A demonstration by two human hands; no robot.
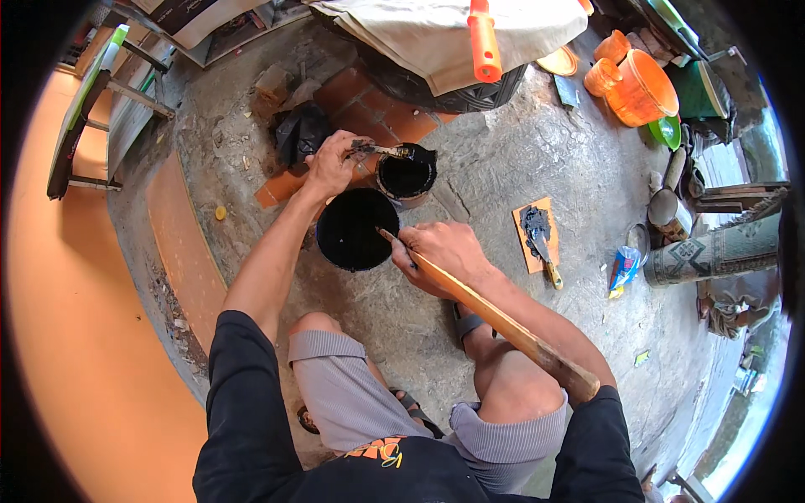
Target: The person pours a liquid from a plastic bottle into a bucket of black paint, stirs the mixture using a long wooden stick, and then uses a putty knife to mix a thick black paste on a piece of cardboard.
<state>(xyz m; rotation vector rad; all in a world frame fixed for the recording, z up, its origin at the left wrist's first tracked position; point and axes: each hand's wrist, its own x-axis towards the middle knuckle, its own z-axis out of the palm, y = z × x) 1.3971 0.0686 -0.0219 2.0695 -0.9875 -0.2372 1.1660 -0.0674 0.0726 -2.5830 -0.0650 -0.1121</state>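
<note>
In my left hand (334, 161) is a small paint-smeared tool, probably a brush (387, 151); my fingers are closed on its handle. The tool reaches over the rim of a smaller can (407, 201), which is black inside. My right hand (444, 256) grips a long wooden stick (503, 323). One end of the stick points over a larger black bucket (319, 235) of dark liquid, while the thick end lies along my right forearm. Whether the stick's tip touches the liquid, I cannot tell. The bucket and the can stand side by side on the floor.
A scraper (541, 245) with black paste lies on an orange board (523, 220) at right. Beyond are orange buckets (641, 88), a rolled mat (721, 250) and a blue packet (625, 267). An orange roller handle (485, 50) rests on a cloth-covered object (402, 38).
</note>
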